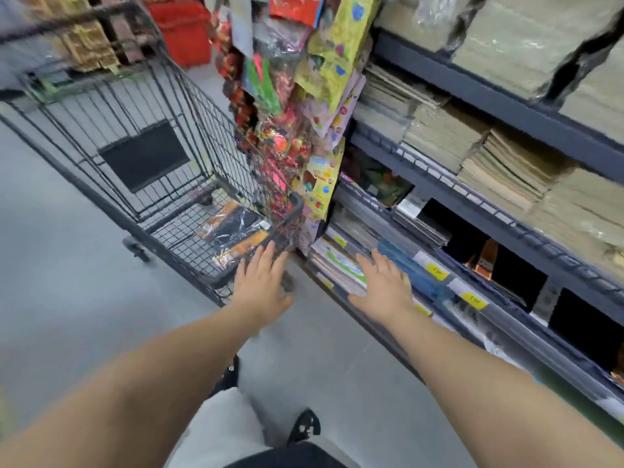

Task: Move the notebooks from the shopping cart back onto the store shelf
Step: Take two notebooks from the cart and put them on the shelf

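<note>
From your head camera, the black wire shopping cart (141, 136) stands to your left with its near corner close against the dark metal store shelf (449, 177), and only 1 plastic-wrapped black and orange notebook pack (233, 233) shows on the cart's mesh floor; whether it holds 1 notebook or several you cannot tell through the glare. The rest of the basket looks bare, so the job seems close to its end, with this last pack yet to go across. The low tier of the shelf already carries flat stacks of colourful notebooks (341, 261) behind yellow price tags (437, 272), and there are dark gaps further along the same tier where the pack could sit. Your left hand (261, 288) reaches toward the cart's near rim, palm down, fingers spread and empty, its fingertips just beside the pack without gripping it. Your right hand (383, 285) stretches out over the low tier, also flat, open and holding nothing; contact with the stacks below cannot be told. Both forearms are extended, well apart from each other. A hanging strip of bright packaged toys (277, 130) dangles between cart and shelf, near your reach path.
</note>
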`<act>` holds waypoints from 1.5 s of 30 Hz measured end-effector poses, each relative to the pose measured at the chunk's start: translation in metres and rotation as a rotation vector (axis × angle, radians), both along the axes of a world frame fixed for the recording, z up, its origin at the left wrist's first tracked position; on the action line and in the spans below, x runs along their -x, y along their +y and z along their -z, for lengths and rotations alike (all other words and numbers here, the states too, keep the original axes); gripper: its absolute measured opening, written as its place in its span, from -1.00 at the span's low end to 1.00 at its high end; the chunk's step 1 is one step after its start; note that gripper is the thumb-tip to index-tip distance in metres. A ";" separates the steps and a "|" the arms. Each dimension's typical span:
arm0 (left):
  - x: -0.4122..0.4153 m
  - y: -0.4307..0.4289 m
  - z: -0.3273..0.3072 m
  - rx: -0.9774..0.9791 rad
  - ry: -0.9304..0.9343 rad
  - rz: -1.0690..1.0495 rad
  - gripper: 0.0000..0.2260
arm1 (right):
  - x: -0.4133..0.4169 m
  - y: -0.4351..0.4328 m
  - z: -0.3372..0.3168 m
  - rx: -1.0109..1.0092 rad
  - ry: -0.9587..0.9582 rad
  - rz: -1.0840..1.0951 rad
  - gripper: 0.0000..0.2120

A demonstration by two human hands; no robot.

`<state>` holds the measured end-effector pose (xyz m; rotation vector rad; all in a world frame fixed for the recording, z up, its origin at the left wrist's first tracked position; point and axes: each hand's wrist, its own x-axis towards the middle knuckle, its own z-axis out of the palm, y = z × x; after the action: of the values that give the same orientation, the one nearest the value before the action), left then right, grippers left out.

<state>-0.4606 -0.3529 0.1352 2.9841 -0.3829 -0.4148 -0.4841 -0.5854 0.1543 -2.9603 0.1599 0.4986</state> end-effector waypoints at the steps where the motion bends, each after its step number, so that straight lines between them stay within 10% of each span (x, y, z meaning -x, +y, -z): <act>1: -0.004 0.013 0.000 0.001 -0.010 -0.032 -0.24 | -0.009 0.011 -0.002 0.001 -0.009 -0.029 -0.21; 22: -0.157 0.310 -0.005 0.114 -0.013 -0.087 -0.33 | -0.162 0.306 0.032 -0.135 0.020 0.111 -0.27; 45: -0.371 0.309 0.045 0.058 0.233 0.300 -0.37 | -0.336 0.336 0.075 -0.178 0.091 0.325 -0.26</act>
<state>-0.0897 -0.0439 0.0906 2.7828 -0.8041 -0.7547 -0.1482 -0.2493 0.0790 -2.6669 0.5632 0.5680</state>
